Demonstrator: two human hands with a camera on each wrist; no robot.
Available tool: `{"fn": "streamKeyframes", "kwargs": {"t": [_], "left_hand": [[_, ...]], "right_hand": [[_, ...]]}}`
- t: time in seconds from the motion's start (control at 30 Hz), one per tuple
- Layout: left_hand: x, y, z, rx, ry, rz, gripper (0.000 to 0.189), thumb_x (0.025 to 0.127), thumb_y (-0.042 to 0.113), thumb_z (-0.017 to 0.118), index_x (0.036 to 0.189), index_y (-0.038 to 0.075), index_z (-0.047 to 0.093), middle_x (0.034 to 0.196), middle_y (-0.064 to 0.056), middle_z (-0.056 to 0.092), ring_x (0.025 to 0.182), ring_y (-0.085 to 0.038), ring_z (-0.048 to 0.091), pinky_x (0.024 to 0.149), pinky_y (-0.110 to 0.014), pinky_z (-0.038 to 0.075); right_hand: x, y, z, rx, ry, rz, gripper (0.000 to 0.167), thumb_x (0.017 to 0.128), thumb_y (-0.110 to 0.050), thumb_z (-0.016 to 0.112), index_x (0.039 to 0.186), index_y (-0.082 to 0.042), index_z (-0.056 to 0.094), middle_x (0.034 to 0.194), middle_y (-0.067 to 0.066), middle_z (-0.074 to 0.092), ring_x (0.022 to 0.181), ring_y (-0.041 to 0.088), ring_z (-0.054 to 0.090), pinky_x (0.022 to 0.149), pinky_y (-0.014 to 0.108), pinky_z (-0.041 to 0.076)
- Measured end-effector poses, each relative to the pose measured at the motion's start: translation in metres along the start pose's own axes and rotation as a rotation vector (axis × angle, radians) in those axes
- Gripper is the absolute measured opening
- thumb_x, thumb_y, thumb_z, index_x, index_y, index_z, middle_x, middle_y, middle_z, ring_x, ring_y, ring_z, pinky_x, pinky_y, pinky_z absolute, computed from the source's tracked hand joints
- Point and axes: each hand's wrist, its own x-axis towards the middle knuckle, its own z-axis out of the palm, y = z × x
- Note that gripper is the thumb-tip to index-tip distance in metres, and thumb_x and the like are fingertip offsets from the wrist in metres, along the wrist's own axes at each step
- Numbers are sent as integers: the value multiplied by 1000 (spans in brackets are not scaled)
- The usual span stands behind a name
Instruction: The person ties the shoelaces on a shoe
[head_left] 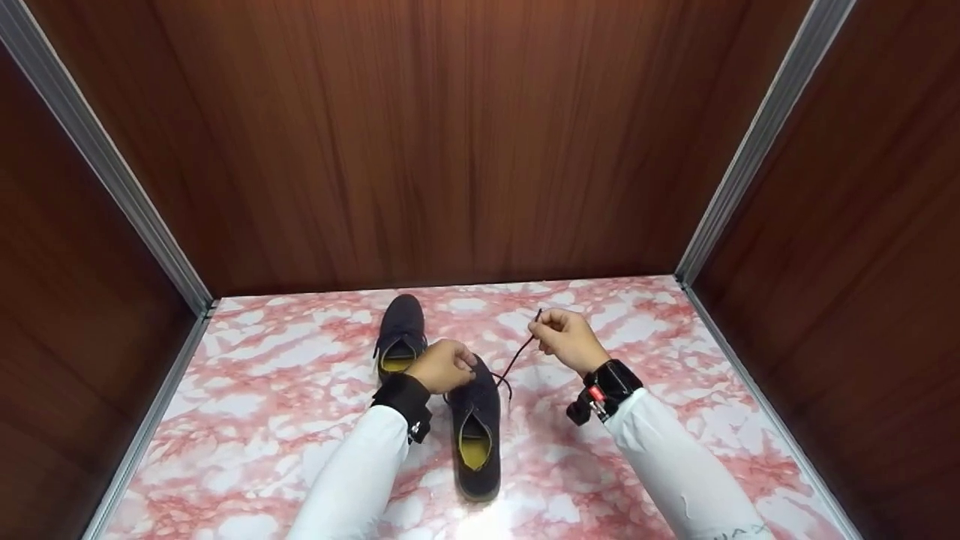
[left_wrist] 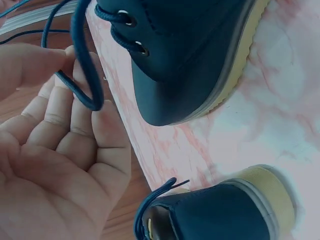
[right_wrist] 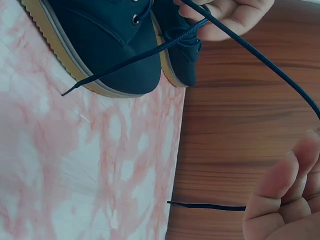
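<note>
A dark blue lace-up shoe [head_left: 486, 401] with a yellow insole lies between my hands, its toe pointing away from me. Over its toe end, my left hand [head_left: 444, 366] pinches a bend of the shoelace [left_wrist: 89, 60] between thumb and fingers, the other fingers spread behind it in the left wrist view. Off to the right and raised, my right hand [head_left: 566, 339] grips the lace between thumb and fingertips. From there the lace [head_left: 517, 358] slants down to the shoe. One lace tip [right_wrist: 172, 203] sticks out past the right fingers; another loose end [right_wrist: 75, 88] hangs across the shoe's toe.
The matching shoe [head_left: 402, 319] stands farther back on the left, partly behind my left hand, with its own laces on it. Both shoes are on a red-and-white marbled tabletop [head_left: 262, 420]. Brown wood-grain panels [head_left: 450, 150] with grey metal edging enclose the back and sides.
</note>
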Motion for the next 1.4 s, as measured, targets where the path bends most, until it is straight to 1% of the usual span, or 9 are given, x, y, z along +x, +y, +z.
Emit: {"fn": "streamKeyframes", "kwargs": {"t": [0.17, 0.27, 0.37, 0.47, 0.67, 0.87, 1.03, 1.27, 1.4], "left_hand": [[1, -1, 2, -55, 8, -4, 7, 91, 5, 72, 92, -2, 74, 84, -13, 79, 67, -9, 68, 62, -18, 51], [1, 1, 4, -48, 10, 7, 12, 94, 10, 72, 87, 1, 74, 82, -13, 79, 65, -12, 71, 60, -18, 50], [2, 2, 5, -69, -22, 9, 16, 98, 12, 68, 93, -2, 74, 86, -15, 79, 68, -14, 72, 63, -21, 54], [2, 3, 7, -115, -83, 1, 21, 99, 10, 63, 105, -8, 71, 90, -16, 78, 72, -15, 72, 68, -25, 58], [2, 5, 11, -124, -150, 12, 30, 89, 8, 65, 113, -8, 71, 89, -9, 75, 69, -12, 68, 66, -22, 54], [3, 3, 18, -47, -97, 70, 21, 89, 23, 77, 96, 3, 75, 74, 7, 65, 62, -5, 60, 59, -19, 49], [3, 0, 23, -32, -56, 68, 24, 94, 24, 74, 76, 9, 70, 61, 10, 59, 56, -5, 57, 53, -20, 45], [1, -2, 25, -40, -59, 69, 30, 97, 25, 71, 91, -4, 77, 64, 1, 66, 58, -5, 58, 56, -19, 45], [1, -3, 24, -71, -77, 56, 29, 98, 24, 71, 94, -4, 78, 75, -11, 75, 61, -6, 61, 57, -19, 47]], "right_hand": [[6, -8, 2, -87, -22, -35, 18, 98, -12, 69, 94, 6, 68, 69, -10, 60, 62, 8, 56, 60, 18, 48], [9, -13, 4, -152, -34, -53, 16, 98, -12, 69, 93, 3, 69, 69, -10, 60, 62, 7, 56, 60, 18, 48], [12, -18, 7, -220, -56, -73, 17, 99, -14, 69, 94, 2, 70, 69, -11, 59, 63, 7, 56, 60, 18, 47], [15, -23, 10, -266, -76, -89, 16, 98, -15, 70, 96, 1, 72, 68, -11, 59, 63, 6, 56, 60, 19, 46], [20, -32, 15, -323, -107, -137, 13, 98, -15, 71, 94, -2, 72, 73, -4, 64, 64, 3, 56, 61, 19, 46], [26, -45, 25, -326, -139, -181, 12, 97, -12, 72, 96, -1, 75, 77, -1, 68, 65, 3, 57, 62, 17, 47], [31, -55, 36, -345, -184, -205, 12, 97, -11, 73, 100, -1, 77, 84, 7, 73, 68, 1, 57, 65, 16, 48], [32, -60, 40, -446, -280, -233, 20, 101, -15, 69, 116, -10, 79, 99, 12, 79, 71, 5, 62, 68, 21, 50], [31, -54, 31, -446, -274, -226, 23, 102, -13, 66, 121, -9, 77, 111, 13, 79, 76, 19, 70, 68, 21, 51]]}}
